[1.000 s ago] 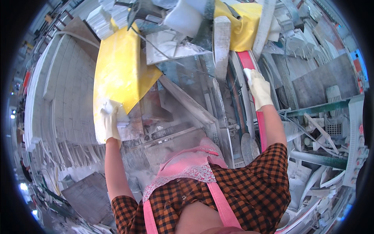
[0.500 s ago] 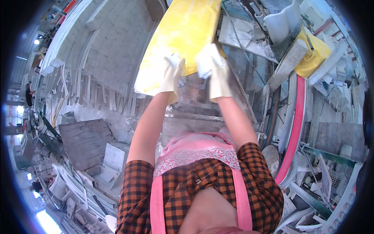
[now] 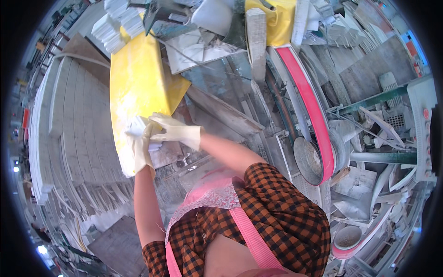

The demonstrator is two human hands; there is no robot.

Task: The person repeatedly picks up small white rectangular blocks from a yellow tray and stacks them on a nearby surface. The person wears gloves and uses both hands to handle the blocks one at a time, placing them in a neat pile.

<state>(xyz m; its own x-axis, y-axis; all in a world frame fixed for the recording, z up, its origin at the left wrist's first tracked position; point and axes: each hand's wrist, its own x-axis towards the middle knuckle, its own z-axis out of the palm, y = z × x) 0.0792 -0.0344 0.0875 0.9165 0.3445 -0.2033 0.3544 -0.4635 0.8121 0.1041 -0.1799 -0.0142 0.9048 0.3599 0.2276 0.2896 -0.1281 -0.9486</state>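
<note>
A long yellow slab [image 3: 136,83], dusted white at its near end, lies tilted across the dusty workbench [image 3: 221,111]. My left hand [image 3: 140,147], in a white glove, grips the slab's near edge from the side. My right hand [image 3: 177,131], also in a white glove, lies over the left one on the same near corner, fingers pointing left. Both forearms are bare and come up from the lower edge.
Rows of white stone strips [image 3: 69,138] fill the left side. A pink belt sander [image 3: 309,106] with a round wheel [image 3: 307,161] stands to the right. White offcuts [image 3: 203,51] and a second yellow piece [image 3: 272,21] crowd the far end.
The view has swung back to the right. Both hands stay on the yellow slab's near end, which now lies lower left in view with the right hand crossed over the left.
</note>
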